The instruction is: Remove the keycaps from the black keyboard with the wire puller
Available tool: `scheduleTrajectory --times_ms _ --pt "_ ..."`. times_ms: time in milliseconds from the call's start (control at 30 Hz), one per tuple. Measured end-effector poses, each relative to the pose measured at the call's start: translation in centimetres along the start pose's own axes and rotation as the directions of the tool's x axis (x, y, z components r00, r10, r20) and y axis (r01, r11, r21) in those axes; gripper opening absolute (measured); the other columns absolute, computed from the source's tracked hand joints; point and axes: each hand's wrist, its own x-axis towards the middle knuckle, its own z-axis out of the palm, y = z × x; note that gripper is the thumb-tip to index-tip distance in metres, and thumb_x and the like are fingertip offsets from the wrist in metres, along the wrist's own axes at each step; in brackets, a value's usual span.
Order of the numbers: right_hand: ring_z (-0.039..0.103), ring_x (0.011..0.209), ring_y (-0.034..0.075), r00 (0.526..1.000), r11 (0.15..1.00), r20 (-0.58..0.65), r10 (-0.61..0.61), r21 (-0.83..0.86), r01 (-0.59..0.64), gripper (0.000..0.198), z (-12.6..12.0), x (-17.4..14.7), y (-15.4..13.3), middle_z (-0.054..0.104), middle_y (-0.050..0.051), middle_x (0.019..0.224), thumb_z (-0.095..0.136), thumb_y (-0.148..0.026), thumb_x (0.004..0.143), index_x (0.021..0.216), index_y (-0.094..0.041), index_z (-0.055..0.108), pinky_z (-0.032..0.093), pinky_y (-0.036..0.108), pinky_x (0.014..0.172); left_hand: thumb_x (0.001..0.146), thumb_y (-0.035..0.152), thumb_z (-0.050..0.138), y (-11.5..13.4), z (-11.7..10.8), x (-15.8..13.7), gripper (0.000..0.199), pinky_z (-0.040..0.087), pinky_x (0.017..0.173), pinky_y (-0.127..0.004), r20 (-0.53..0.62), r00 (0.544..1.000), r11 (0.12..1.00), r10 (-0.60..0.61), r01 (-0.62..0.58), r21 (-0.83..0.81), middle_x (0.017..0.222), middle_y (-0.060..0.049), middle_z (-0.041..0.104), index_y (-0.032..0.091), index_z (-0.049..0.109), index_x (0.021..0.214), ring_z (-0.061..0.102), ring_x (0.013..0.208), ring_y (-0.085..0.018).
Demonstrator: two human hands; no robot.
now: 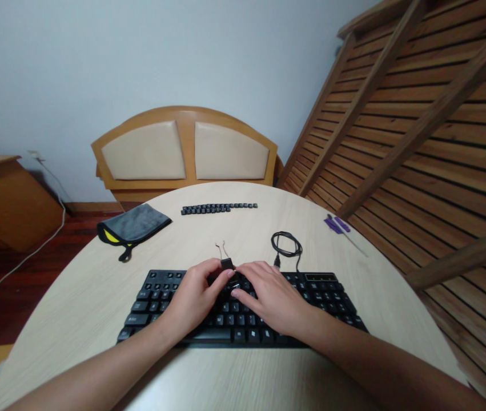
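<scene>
A black keyboard [208,337] lies before me with its front edge toward me. Several keys are gone from its upper left rows, leaving bare sockets. My left hand [191,294] is closed around what looks like a wire keycap puller [227,263], its black handle low and two thin wire prongs pointing up. My right hand [270,297] rests over the middle of the keyboard, thumb apart from the other fingers, tips close to the puller. Between the two thumbs a small shiny spot shows on the keyboard; I cannot make out what it is.
Several loose keycaps [206,209] lie in rows at the table's [75,319] far side. A grey cloth [137,225] with yellow lining lies left, a coiled USB cable [286,244] behind the keyboard. Purple-handled tools [337,225] lie right, near a leaning slatted wooden frame [418,160].
</scene>
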Motion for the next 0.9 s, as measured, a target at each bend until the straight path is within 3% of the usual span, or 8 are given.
scheduleTrajectory --times_ms 467,633,900 --pt "0.052 0.117 0.025 1.000 1.000 -0.006 0.000 0.001 0.000 0.039 0.08 0.01 0.00 0.063 0.009 0.124 0.051 -0.045 0.095 0.123 -0.019 0.057 0.040 0.042 0.100 0.092 0.036 0.054 -0.63 -0.08 0.26 0.025 0.047 0.074 -0.029 0.025 0.999 0.994 -0.033 0.035 -0.101 0.085 -0.004 0.070 0.016 0.066 0.085 0.062 0.081 -0.019" --pt "0.052 0.117 0.025 1.000 1.000 -0.007 0.004 0.008 -0.004 0.039 0.15 0.04 0.00 0.063 0.009 0.123 0.052 -0.045 0.094 0.123 -0.020 0.057 0.039 0.042 0.100 0.092 0.038 0.055 -0.78 -0.12 0.30 0.026 0.047 0.069 -0.029 0.034 0.996 0.991 -0.082 0.086 -0.105 0.077 -0.003 0.069 0.016 0.067 0.088 0.062 0.072 -0.018" --pt "0.056 0.109 0.023 0.999 0.999 -0.026 0.046 0.022 -0.046 0.024 0.26 -0.15 0.14 0.064 0.008 0.111 0.054 -0.036 0.093 0.110 -0.020 0.057 0.041 0.040 0.095 0.090 0.038 0.055 -0.45 -0.18 0.32 0.026 0.048 0.069 -0.029 0.043 0.995 0.987 -0.086 0.091 -0.133 0.077 -0.003 0.069 0.016 0.067 0.086 0.063 0.073 -0.019"
